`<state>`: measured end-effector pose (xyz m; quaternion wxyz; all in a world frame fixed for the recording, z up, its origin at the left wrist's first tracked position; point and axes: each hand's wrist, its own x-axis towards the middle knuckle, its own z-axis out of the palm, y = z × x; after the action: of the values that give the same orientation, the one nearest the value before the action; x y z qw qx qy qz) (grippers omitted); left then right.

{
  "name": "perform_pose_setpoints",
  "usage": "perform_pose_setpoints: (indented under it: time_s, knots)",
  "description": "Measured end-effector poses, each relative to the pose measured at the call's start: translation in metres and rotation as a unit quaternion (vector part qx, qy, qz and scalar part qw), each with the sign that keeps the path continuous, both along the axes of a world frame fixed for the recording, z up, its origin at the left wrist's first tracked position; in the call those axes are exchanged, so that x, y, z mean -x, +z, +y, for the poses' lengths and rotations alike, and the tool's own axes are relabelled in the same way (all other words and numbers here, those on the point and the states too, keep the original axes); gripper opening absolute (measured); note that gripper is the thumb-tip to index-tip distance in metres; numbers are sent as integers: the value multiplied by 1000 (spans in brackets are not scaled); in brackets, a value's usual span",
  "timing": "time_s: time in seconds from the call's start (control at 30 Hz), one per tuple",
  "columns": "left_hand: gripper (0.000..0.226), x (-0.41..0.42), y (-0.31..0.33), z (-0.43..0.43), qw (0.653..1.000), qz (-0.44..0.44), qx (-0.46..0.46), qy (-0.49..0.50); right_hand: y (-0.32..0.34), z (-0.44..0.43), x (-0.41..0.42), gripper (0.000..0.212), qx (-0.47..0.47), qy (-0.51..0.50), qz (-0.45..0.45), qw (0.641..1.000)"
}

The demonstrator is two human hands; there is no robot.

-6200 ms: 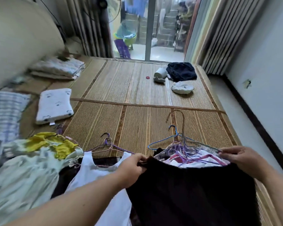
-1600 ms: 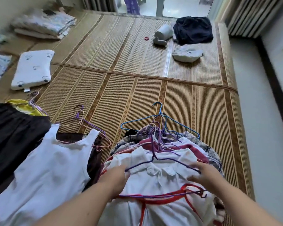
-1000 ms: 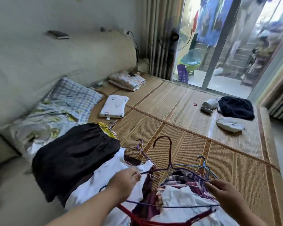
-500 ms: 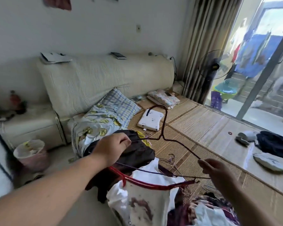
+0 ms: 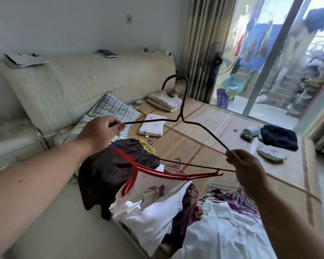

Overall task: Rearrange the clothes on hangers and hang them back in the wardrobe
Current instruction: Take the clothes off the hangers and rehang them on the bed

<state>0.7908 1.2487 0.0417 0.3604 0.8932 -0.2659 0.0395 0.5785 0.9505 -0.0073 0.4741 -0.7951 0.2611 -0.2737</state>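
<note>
My left hand point(image 5: 99, 132) pinches one end of a dark wire hanger point(image 5: 181, 111), and my right hand point(image 5: 243, 165) grips its other end. The hanger is lifted above the bed with its hook pointing up. A red hanger point(image 5: 157, 171) hangs just below it, tangled with its lower bar, and a white garment with a dark print point(image 5: 153, 206) hangs from the red one. Under my hands lies a pile of clothes on several hangers point(image 5: 223, 212). A black garment point(image 5: 108, 171) lies at the left of the pile.
A woven mat point(image 5: 200, 146) covers the bed. On it lie a white pillow point(image 5: 152, 125), a checked pillow point(image 5: 114, 111), folded bedding point(image 5: 165, 100), a dark bundle point(image 5: 278, 137) and a grey cloth point(image 5: 270, 155). A padded headboard point(image 5: 82, 81) rises behind. A fan point(image 5: 216, 59) stands by the glass door.
Both hands have raised the dark hanger higher and spread it level. The red hanger and white garment came up with it, and my view swung slightly right.
</note>
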Motion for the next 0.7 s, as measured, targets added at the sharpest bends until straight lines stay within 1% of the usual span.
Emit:
perform_pose_setpoints:
  time_s: [0.13, 0.2, 0.3, 0.4, 0.47, 0.57, 0.7]
  knots:
    - [13, 47, -1, -70, 998, -6, 3, -56, -8, -48, 79, 21, -25, -57, -10, 998]
    - [13, 79, -2, -109, 996, -8, -2, -85, -13, -75, 125, 17, -26, -83, -9, 996]
    - [13, 142, -9, -180, 991, -1, -6, -134, -22, -121, 209, 12, -35, -117, -14, 992]
    - [12, 213, -19, -250, 988, -3, -3, -157, -34, -175, 290, 13, -67, -129, -26, 989]
    - [11, 245, -24, -279, 989, 3, 3, -150, -40, -205, 323, 14, -71, -117, -16, 990]
    - [16, 290, -29, -319, 994, 23, -6, -103, -41, -246, 365, 14, -85, -85, 9, 993]
    - [19, 325, -23, -337, 998, 43, -10, -34, -31, -280, 377, 14, -87, -36, 19, 995]
